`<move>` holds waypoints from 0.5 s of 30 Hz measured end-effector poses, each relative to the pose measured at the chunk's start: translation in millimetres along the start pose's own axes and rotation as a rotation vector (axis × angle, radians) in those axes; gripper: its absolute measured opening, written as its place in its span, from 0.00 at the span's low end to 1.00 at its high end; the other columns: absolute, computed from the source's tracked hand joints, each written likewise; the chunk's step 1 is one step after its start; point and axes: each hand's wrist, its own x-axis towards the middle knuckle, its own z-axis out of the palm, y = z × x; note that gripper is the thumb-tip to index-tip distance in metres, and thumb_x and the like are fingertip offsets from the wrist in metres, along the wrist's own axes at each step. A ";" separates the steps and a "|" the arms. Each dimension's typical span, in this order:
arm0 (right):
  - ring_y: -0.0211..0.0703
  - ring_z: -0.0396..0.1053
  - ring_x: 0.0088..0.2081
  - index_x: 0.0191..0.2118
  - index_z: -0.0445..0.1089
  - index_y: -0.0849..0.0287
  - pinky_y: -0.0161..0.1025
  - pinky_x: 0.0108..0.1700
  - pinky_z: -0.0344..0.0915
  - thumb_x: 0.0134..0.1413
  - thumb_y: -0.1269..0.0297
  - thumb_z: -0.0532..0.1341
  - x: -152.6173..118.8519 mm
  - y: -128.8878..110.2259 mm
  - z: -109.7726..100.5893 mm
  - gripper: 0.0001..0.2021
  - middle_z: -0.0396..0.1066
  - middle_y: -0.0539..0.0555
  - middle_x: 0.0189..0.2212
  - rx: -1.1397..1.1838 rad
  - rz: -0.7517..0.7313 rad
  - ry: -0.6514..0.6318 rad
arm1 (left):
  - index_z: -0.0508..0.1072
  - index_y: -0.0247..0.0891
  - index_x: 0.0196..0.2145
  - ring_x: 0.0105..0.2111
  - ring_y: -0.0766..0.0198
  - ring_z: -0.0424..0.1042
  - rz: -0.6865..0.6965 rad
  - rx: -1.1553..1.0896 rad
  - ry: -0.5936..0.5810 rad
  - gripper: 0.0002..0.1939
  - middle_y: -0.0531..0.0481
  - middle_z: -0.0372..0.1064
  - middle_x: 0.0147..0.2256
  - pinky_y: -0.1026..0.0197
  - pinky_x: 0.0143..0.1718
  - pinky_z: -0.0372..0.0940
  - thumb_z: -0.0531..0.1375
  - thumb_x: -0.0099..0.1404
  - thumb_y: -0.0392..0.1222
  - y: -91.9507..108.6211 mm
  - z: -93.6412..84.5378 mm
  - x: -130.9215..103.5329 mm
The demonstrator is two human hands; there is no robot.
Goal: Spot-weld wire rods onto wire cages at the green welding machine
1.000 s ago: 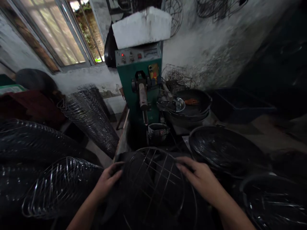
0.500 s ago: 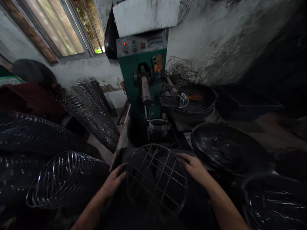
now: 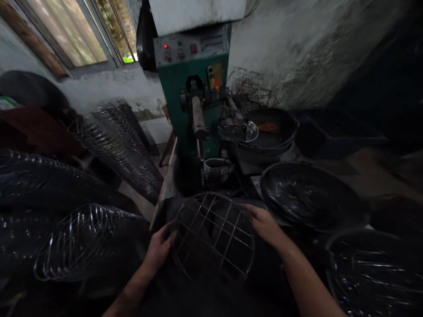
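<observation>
A round wire rack (image 3: 216, 233) with a grid of crossed bars lies over my dark-clothed lap, low in the middle of the view. My left hand (image 3: 161, 243) grips its left rim, thumb and fingers closed at the edge. On the upper right of the rim, my right hand (image 3: 261, 220) holds on with bent fingers. Beyond the rack stands a green machine (image 3: 175, 79) with a red light and a thick horizontal arm (image 3: 199, 119). A small bucket (image 3: 218, 169) sits below that arm.
Stacks of round wire grids (image 3: 122, 149) lean at the left, with another stack (image 3: 89, 246) nearer. On the right are a basin (image 3: 277, 143) with an orange item, a tub of wire rings (image 3: 300, 193) and a container of wire pieces (image 3: 376, 268).
The surroundings have shifted slightly up and left in the view. Both hands still hold the rack, which has turned slightly.
</observation>
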 end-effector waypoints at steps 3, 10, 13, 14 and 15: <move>0.56 0.72 0.51 0.52 0.74 0.59 0.53 0.56 0.67 0.56 0.57 0.56 2.8 9.9 4.4 0.21 0.76 0.59 0.49 -0.001 -0.019 0.004 | 0.74 0.32 0.50 0.49 0.48 0.75 0.010 -0.021 -0.039 0.33 0.39 0.75 0.48 0.48 0.55 0.69 0.63 0.57 0.61 -3.9 1.4 0.0; 0.52 0.67 0.57 0.58 0.69 0.59 0.52 0.62 0.61 0.59 0.58 0.54 2.0 17.4 12.0 0.24 0.71 0.58 0.55 0.029 -0.070 0.008 | 0.75 0.34 0.49 0.47 0.51 0.76 0.273 0.183 0.030 0.24 0.41 0.77 0.46 0.51 0.54 0.70 0.60 0.62 0.53 -18.4 7.8 8.4; 0.51 0.65 0.59 0.61 0.65 0.60 0.52 0.63 0.60 0.60 0.60 0.53 1.3 19.7 14.1 0.25 0.68 0.58 0.58 0.024 -0.113 0.010 | 0.74 0.33 0.50 0.47 0.53 0.76 0.412 0.295 0.062 0.22 0.40 0.76 0.47 0.52 0.54 0.70 0.56 0.65 0.50 -25.9 10.6 13.5; 0.51 0.65 0.59 0.62 0.65 0.59 0.53 0.63 0.60 0.60 0.61 0.53 1.2 19.7 13.9 0.25 0.68 0.57 0.58 0.012 -0.123 0.002 | 0.74 0.33 0.50 0.47 0.53 0.76 0.435 0.325 0.070 0.21 0.40 0.76 0.47 0.53 0.53 0.71 0.55 0.66 0.49 -28.4 11.3 15.0; 0.51 0.65 0.59 0.62 0.64 0.59 0.52 0.64 0.60 0.60 0.62 0.53 1.0 19.2 13.0 0.25 0.67 0.57 0.58 -0.006 -0.132 -0.012 | 0.74 0.33 0.50 0.46 0.53 0.77 0.449 0.354 0.076 0.21 0.40 0.76 0.47 0.54 0.52 0.71 0.55 0.67 0.48 -30.7 11.8 16.2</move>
